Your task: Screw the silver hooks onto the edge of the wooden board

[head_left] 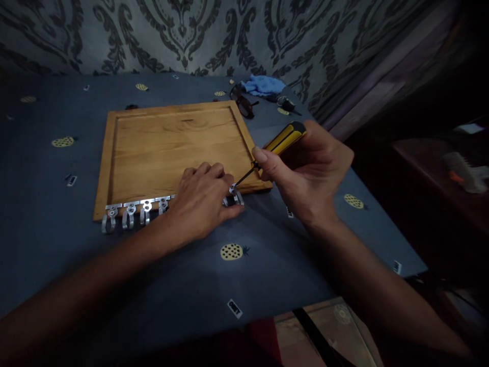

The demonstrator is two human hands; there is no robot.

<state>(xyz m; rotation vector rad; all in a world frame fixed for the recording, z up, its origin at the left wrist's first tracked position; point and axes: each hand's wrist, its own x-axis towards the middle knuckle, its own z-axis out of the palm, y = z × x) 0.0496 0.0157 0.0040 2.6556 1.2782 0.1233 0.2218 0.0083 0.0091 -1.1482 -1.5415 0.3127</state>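
My right hand (311, 173) grips a screwdriver (284, 138) with a yellow and black handle. Its thin shaft slants down to the left, and its tip meets the right end of a metal hook rail (147, 205). This silver rail, with several curved hooks, runs along the near edge of a wooden tray (171, 148) with a raised rim. Bent over the rail's right part, my left hand (204, 201) holds it against the wood, its thumb below the end hook. That hand hides the rail's middle. Whether the tip sits in a screw is too small to tell.
A dark blue cloth with pineapple prints covers the table (183, 306). Beyond the tray's far right corner lie sunglasses (244, 104), a blue cloth (263, 85) and a dark item like a watch or key (286, 103). A patterned wall or curtain (183, 35) borders the back.
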